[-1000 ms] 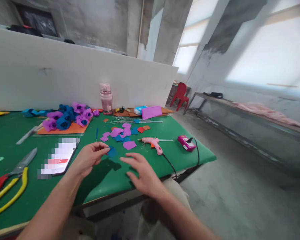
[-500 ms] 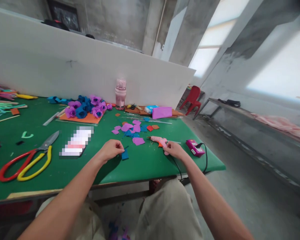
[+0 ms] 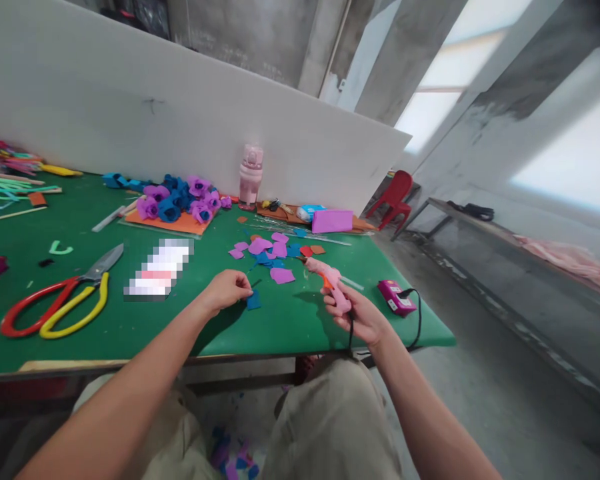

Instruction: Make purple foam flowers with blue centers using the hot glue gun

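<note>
From the head camera, the person sits at a green table (image 3: 105, 320) with the left hand (image 3: 225, 291) pinching a small blue petal piece (image 3: 253, 301) between thumb and fingertips, the piece resting on the felt near the front edge. The right hand (image 3: 363, 317) is wrapped around the grip of a pink glue gun (image 3: 330, 280), lifted off the table with its nozzle aimed far and left toward the loose cut-outs; its cord (image 3: 415, 323) runs to a pink plug block (image 3: 395, 297) at the right. By the look of it, much is done: a heap of finished purple and blue flowers (image 3: 180, 200) lies on an orange sheet at the far side, while scattered purple and blue petals (image 3: 270, 250) are left to assemble. Whether glue is on the held piece I cannot tell. The phone screen (image 3: 159, 275) is blurred, and the big scissors (image 3: 60, 307) lie unused at the left.
</note>
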`<state>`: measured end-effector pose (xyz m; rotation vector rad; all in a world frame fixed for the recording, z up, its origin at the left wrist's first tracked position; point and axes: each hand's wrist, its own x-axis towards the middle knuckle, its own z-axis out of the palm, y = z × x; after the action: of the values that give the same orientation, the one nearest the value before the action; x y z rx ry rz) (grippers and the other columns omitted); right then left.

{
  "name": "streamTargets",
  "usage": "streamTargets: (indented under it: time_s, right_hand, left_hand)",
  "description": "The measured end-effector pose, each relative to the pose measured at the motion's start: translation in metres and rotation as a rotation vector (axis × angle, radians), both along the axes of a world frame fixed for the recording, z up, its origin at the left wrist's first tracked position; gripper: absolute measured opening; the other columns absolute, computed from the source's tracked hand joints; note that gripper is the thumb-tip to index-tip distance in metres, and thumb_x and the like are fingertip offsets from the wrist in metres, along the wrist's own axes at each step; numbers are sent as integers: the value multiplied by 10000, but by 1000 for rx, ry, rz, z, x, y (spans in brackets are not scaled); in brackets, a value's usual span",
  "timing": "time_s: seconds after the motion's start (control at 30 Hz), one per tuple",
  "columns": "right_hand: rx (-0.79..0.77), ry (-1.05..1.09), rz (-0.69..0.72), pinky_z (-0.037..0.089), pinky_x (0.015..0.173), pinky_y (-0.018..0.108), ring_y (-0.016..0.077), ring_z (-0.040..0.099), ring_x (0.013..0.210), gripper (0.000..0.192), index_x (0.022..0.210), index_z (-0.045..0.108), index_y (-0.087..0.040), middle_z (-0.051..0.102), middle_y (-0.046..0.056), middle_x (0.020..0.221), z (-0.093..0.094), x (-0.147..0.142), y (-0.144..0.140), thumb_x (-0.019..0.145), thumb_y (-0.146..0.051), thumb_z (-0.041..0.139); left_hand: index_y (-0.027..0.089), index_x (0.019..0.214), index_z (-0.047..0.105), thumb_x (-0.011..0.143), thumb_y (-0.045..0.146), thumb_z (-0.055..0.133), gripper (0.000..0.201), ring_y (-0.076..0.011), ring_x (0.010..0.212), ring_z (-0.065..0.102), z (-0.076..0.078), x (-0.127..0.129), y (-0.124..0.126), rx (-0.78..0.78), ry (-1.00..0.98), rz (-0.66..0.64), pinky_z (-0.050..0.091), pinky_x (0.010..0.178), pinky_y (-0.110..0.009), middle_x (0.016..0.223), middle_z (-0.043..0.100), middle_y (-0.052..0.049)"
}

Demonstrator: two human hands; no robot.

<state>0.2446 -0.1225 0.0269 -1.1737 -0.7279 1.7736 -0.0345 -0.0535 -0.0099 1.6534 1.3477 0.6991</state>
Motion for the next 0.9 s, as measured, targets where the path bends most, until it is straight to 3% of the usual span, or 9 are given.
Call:
streamTargets:
  time_s: [0.1, 0.23, 0.5, 0.73, 0.9]
  right_hand:
    - [115, -124, 30, 486, 483, 209, 96, 549, 534, 200, 871, 602, -146, 628, 35, 724, 3, -15, -3, 763, -314, 586]
    - [292, -309, 128, 398, 440, 199, 82, 510, 486, 291, 961, 572, -167, 663, 43, 787, 10, -29, -9, 755, -370, 600]
    - [473, -824, 269, 348, 451, 203, 98, 465, 470, 289, 941, 572, -170, 537, -28, 554, 13, -45, -21, 809, -420, 515]
    - [630, -984, 277, 368, 503, 236, 121, 485, 498, 215, 850, 615, -177, 582, 0, 602, 14, -60, -21, 799, -364, 523]
    - [640, -993, 334, 372, 566, 253, 147, 512, 568, 225, 860, 599, -182, 594, 13, 641, 10, -64, -19, 825, -371, 481]
  left_hand:
    - [164, 521, 591, 566, 264, 622, 114, -111, 488, 463, -1, -1, 0, 20, 51, 0, 307, 467, -215, 488, 555, 5]
    - [166, 524, 592, 571, 258, 623, 109, -119, 521, 482, 0, 0, 0, 44, 114, -5, 316, 484, -220, 520, 575, -2]
    - [166, 539, 588, 589, 229, 617, 85, -126, 537, 492, 3, 2, -1, 75, 219, -43, 318, 509, -233, 535, 577, 0]
    - [164, 554, 598, 603, 212, 613, 70, -124, 538, 498, 3, 3, -1, 88, 240, -48, 319, 517, -230, 537, 583, 2]
    - [162, 558, 602, 609, 205, 611, 67, -122, 534, 495, 2, 3, 0, 90, 259, -60, 314, 512, -229, 541, 590, 0]
